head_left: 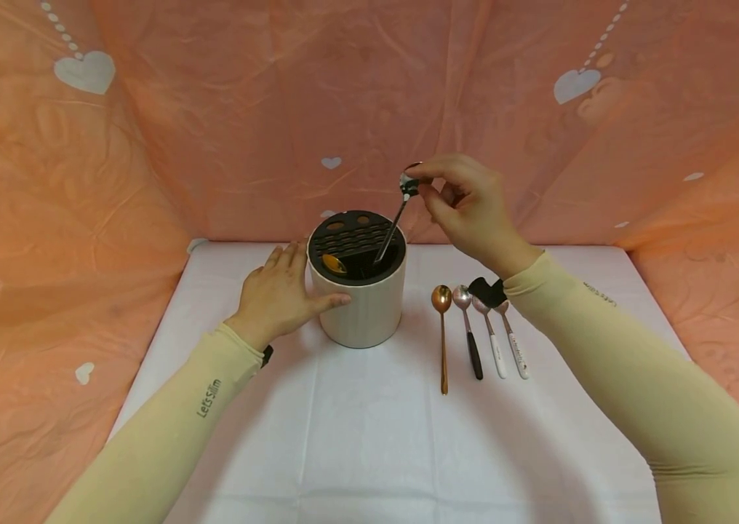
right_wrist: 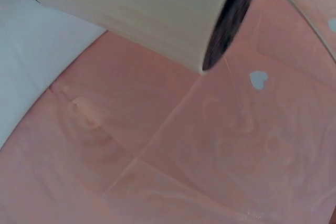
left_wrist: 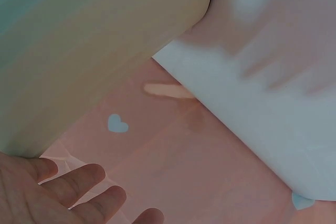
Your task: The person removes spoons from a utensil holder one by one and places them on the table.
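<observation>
Right hand (head_left: 470, 207) raised above the holder (head_left: 361, 316), thumb and forefinger pinching a silvery spoon (head_left: 393, 227) by its bowl end. Spoon slants, handle pointing down and leftward; its lower tip meets the large dark opening in the black top (head_left: 356, 239). Cannot tell how far in the tip sits. Right wrist view catches the holder's pale wall, its dark rim and a thin metal shaft across the upper corner.

Left hand (head_left: 281, 291) spread, fingers extended along the holder's left side, thumb reaching across its front; left wrist view shows fingertips apart beside the pale wall.

Holder stands upright near the far edge of the desk (head_left: 369, 437). Top carries round holes at the back, a slotted band in the middle, the large opening in front. A gold spoon (head_left: 333, 263) shows its bowl at the left of that opening.

Right of the holder, four spoons in a row, bowls away from the person: copper-gold spoon (head_left: 442, 300), black-handled spoon (head_left: 472, 343), white-handled spoon (head_left: 497, 349), patterned-handle spoon (head_left: 516, 352). A black strap (head_left: 489, 292) at the right wrist partly hides the last two bowls.
</observation>
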`<state>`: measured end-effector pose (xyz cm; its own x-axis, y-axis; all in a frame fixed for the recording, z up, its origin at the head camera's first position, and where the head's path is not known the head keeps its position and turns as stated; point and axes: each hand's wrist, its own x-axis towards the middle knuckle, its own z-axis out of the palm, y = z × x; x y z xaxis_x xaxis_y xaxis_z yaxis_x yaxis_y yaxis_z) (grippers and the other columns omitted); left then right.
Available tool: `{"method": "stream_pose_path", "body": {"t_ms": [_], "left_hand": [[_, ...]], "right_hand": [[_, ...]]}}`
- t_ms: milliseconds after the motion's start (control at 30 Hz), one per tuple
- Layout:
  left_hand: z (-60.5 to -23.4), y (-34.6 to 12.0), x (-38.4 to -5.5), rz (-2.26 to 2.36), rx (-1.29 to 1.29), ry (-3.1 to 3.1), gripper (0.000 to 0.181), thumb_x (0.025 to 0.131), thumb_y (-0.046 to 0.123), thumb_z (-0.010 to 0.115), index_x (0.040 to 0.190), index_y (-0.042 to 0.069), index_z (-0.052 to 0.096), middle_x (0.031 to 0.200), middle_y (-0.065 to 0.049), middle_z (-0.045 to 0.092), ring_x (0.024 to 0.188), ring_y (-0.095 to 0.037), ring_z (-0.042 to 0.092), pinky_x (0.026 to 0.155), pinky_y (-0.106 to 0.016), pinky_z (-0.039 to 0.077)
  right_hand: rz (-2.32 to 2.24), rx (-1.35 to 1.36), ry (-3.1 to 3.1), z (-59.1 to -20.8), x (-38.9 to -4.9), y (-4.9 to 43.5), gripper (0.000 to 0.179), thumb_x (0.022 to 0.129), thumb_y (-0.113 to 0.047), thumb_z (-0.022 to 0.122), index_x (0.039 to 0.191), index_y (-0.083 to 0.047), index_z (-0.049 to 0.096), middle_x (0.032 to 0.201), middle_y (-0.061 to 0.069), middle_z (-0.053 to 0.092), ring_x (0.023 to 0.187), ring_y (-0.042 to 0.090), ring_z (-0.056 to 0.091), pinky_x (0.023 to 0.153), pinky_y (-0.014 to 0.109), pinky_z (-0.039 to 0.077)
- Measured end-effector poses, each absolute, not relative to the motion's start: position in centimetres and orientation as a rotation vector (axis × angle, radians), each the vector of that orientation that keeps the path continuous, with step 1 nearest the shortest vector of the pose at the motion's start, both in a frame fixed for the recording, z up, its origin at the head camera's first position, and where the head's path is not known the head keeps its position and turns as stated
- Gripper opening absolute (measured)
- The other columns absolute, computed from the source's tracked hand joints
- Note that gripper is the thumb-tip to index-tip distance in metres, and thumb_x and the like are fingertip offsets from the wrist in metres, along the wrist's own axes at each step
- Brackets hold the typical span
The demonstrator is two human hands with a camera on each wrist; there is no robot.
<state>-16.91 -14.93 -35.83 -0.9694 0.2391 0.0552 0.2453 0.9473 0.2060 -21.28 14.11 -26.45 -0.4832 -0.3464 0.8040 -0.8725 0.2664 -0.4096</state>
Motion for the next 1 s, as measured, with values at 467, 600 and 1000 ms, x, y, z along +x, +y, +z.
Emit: {"method": "stream_pose_path", "body": {"t_ms": [467,600,1000], "left_hand": [[-35.9,-14.9,-17.0,-0.340,-0.374,-3.057,0.134,0.067,0.099,0.035,0.157,0.000,0.023,0.158,-0.023,0.029,0.143,-0.043,0.028,0.101,-0.060,0.039],[-35.9,-15.0,-16.9,-0.343,-0.367,-3.063,0.135,0.067,0.100,0.035,0.157,0.001,0.022,0.157,-0.023,0.029,0.143,-0.044,0.028,0.101,-0.060,0.039],[-36.0,-15.0,-17.0,-0.336,-0.375,-3.058,0.134,0.068,0.099,0.035,0.157,-0.001,0.023,0.158,-0.023,0.029,0.143,-0.043,0.028,0.102,-0.060,0.038]], "right_hand": [[1.312,0.925,-1.903,-24.4,-21.0,17.0,0.029,0.087,0.017,0.058,0.104,0.000,0.076,0.098,0.007,0.068,0.044,0.009,0.049,0.049,0.019,0.046],[1.314,0.892,-1.941,-24.4,-20.8,18.0,0.031,0.088,0.017,0.056,0.105,0.000,0.076,0.100,0.006,0.067,0.044,0.010,0.049,0.049,0.020,0.047],[1.230,0.741,-2.311,-26.2,-18.9,21.8,0.025,0.089,0.010,0.058,0.105,0.001,0.075,0.103,0.002,0.066,0.047,0.009,0.051,0.048,0.019,0.043]]}}
